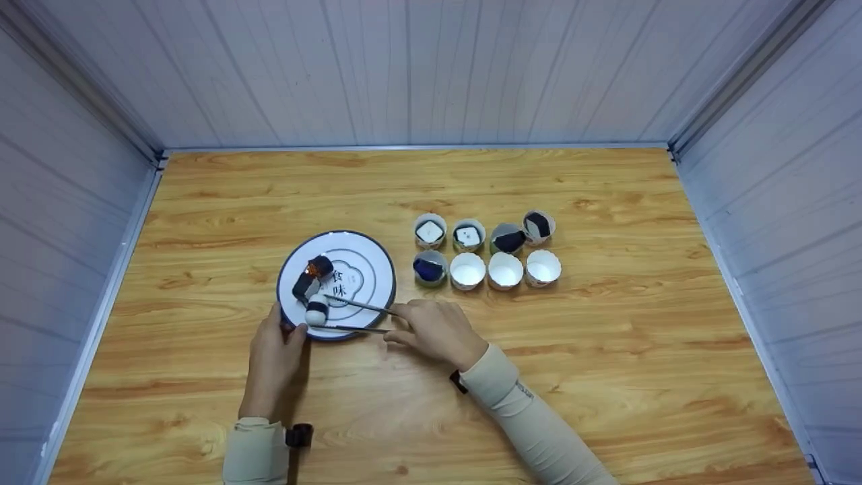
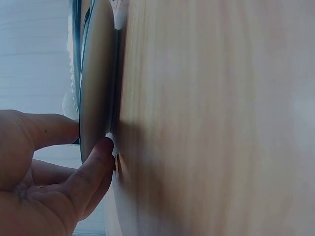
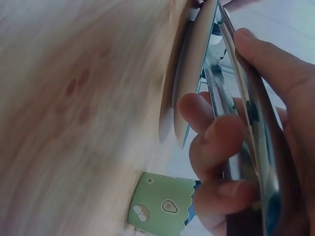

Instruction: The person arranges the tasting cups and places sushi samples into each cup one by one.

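Observation:
A white plate (image 1: 375, 269) with a blue rim and dark characters sits on the left half of the table. My left hand (image 1: 273, 357) pinches its near-left rim, thumb on one side and fingers on the other. Metal tongs (image 1: 360, 307) are gripped in my right hand (image 1: 438, 331), fingers wrapped around the arms. Their two tips reach over the plate on either side of a white sushi piece (image 1: 316, 315) with a black band. Behind it on the plate lie a black-and-white sushi piece (image 1: 305, 288) and a dark one with orange topping (image 1: 319, 267).
Right of the plate, several small paper cups stand in two rows. Sushi pieces fill the back row, such as a white one (image 1: 429, 232), and the front-left cup (image 1: 429, 269). Three front cups show white insides, including the rightmost cup (image 1: 543, 268). Panel walls (image 1: 404, 74) border the table.

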`<state>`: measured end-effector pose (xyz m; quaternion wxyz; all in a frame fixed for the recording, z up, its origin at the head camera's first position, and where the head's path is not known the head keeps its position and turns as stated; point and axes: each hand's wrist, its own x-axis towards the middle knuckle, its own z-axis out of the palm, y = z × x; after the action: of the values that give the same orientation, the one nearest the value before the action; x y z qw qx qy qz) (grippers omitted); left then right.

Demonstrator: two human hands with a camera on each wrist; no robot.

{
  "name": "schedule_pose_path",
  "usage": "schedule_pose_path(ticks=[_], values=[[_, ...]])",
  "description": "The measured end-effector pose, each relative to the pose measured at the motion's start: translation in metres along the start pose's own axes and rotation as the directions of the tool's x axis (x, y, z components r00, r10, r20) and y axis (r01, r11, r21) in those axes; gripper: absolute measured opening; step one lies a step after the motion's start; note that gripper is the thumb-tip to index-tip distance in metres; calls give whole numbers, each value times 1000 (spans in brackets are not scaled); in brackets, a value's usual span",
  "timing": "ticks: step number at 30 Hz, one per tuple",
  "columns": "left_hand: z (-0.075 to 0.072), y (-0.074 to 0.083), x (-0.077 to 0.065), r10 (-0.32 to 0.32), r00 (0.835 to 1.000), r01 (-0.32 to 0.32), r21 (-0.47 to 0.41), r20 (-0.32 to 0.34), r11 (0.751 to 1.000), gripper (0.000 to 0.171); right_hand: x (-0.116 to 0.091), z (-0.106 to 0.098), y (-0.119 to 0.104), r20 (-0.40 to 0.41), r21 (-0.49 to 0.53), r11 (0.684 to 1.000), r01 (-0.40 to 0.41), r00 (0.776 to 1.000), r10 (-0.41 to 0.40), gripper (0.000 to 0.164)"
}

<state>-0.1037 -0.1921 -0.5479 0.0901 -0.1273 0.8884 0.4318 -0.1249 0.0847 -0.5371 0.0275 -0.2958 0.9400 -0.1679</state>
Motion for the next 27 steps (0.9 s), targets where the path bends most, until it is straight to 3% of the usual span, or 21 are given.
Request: schedule_pose_path(ticks=[13,22,27], values=[[1,-3,2,11,1000,-11,-4,0,1000,64,-12,-5,7,-71,5,1000,17,997,-16,40],[2,-2,2,3,1000,-3,-6,9,1000,65,-36,-25,20,-110,-16,1000,-14,994,13,45],[2,-3,1,-5,1000,5,7,1,1000,66,-54,-37,30,-182,-22,999,-46,982,41,41]])
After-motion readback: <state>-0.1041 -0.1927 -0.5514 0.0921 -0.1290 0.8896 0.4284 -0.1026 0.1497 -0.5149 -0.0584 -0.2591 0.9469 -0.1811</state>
